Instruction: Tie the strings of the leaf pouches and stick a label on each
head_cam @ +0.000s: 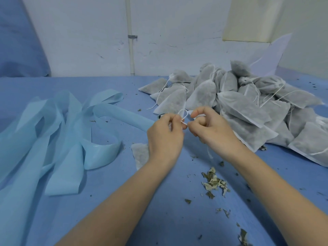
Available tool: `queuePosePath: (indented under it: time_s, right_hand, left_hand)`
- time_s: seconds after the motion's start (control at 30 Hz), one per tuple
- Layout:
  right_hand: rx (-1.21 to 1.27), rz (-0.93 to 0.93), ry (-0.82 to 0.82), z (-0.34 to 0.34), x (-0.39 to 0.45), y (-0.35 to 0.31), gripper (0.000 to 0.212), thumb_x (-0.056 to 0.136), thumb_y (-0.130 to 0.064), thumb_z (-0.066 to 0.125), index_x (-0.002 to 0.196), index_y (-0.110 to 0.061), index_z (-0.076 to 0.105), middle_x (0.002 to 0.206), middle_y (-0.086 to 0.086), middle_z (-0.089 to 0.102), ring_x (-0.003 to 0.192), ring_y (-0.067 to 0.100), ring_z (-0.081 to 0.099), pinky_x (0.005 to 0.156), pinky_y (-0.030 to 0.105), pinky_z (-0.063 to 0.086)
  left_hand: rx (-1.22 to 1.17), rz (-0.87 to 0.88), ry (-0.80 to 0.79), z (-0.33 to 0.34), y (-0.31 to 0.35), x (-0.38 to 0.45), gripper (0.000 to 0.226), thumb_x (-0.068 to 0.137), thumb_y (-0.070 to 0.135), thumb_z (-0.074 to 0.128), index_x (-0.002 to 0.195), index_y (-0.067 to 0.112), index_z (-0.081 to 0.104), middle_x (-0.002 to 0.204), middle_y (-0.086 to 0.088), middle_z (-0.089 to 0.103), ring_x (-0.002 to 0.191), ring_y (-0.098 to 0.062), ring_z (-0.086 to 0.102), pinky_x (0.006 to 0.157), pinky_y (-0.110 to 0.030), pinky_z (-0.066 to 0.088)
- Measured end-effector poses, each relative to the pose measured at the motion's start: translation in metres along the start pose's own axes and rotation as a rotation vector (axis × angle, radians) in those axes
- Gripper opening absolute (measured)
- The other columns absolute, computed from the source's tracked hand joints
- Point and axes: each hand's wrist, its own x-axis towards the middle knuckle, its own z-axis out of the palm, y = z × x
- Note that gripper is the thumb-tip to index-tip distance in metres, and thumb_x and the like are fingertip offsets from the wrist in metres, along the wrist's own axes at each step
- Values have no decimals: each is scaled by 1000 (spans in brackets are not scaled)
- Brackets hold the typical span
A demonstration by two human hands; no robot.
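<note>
1. While both hands meet above the blue table [110, 206], we see the left hand [164, 137] and the right hand [213, 129] each pinching part of a thin white string [183, 116], which forms a small loop between the fingertips.
2. We judge this to be a knot half made: the loop stands open and is not yet drawn tight.
3. The pouch [141, 154] in work lies mostly hidden under the left hand and wrist, with only one pale corner showing on the table.
4. Just beyond the hands, to the right, a pile of filled pouches [248, 103] rests on the table, many with loose strings trailing; we cannot tell which are already tied.
5. We see no label on any pouch, so we judge that labelling remains to be done.
6. Light blue strips [62, 139] lie curled at left; whether they serve as label backing we cannot tell.
7. Spilled dry leaf bits [213, 181] lie near the right forearm.
</note>
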Motion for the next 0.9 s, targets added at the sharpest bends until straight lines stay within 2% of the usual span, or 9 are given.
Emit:
queuePosePath:
  time_s: [0.1, 0.17, 0.27, 0.33, 0.43, 0.53, 0.67, 0.77, 0.9]
  right_hand:
    - [32, 62, -32, -6, 5, 6, 4, 88, -20, 64, 85, -17, 65, 49, -15, 43, 48, 5, 37, 53, 22, 32]
    - [46, 70, -70, -11, 6, 9, 14, 89, -25, 65, 89, -13, 73, 46, -18, 45, 46, 4, 35, 49, 17, 31]
    - [50, 54, -93, -18, 5, 9, 16, 89, -25, 66, 90, -12, 76, 45, -21, 50, 43, -2, 43, 45, 8, 31]
    - [80, 75, -77, -23, 5, 9, 16, 82, -30, 72, 80, -15, 77, 45, -16, 40, 42, 3, 33, 44, 12, 27]
    - [148, 105, -90, -26, 7, 9, 22, 70, -38, 76, 72, -16, 78, 51, -6, 28, 49, 10, 21, 44, 17, 23]
    - [259, 137, -103, -24, 8, 8, 22, 80, -29, 73, 59, -20, 75, 51, -9, 33, 49, 9, 23, 42, 16, 24]
    - [255, 99, -112, -21, 8, 7, 27, 74, -34, 76, 88, -11, 79, 49, -13, 45, 47, 5, 27, 42, 12, 27]
    - [209, 52, -15, -13, 5, 9, 11, 80, -20, 75, 88, -13, 78, 51, -14, 58, 40, 3, 31, 42, 10, 30]
    - [251, 89, 48, -10, 7, 9, 9, 82, -17, 72, 87, -11, 78, 46, -17, 49, 40, 3, 33, 42, 11, 30]
  left_hand:
    - [-83, -21, -10, -1, 0, 0, 20, 94, 18, 50, 80, 19, 65, 66, 15, 66, 58, 1, 62, 61, -17, 49]
    - [-94, 7, -34, -2, 1, -1, 19, 94, 18, 52, 81, 19, 66, 69, 14, 67, 61, 2, 60, 57, -8, 44]
    - [-75, 62, -121, -4, 1, -3, 18, 93, 20, 55, 82, 23, 68, 66, 18, 65, 64, 5, 58, 57, -5, 40]
    - [-23, 126, -189, -6, 4, -4, 18, 92, 22, 57, 79, 26, 70, 63, 20, 63, 67, 7, 57, 60, -5, 39]
    - [190, 338, -193, -10, 4, -2, 15, 90, 22, 59, 86, 16, 73, 67, 16, 60, 75, -4, 55, 67, -10, 39]
    - [335, 428, -126, -10, 1, 1, 16, 91, 18, 58, 88, 12, 73, 75, 4, 65, 77, -17, 57, 73, -27, 42]
    - [377, 368, -76, -7, -3, 1, 18, 93, 19, 54, 89, 14, 71, 84, -3, 68, 82, -22, 59, 76, -35, 43]
    - [309, 270, -39, -4, -3, 1, 18, 93, 22, 54, 88, 13, 69, 85, -1, 69, 84, -20, 61, 76, -29, 42]
    - [228, 150, -11, -2, 1, -1, 18, 91, 25, 57, 88, 12, 69, 87, 5, 71, 88, -13, 62, 78, -20, 40]
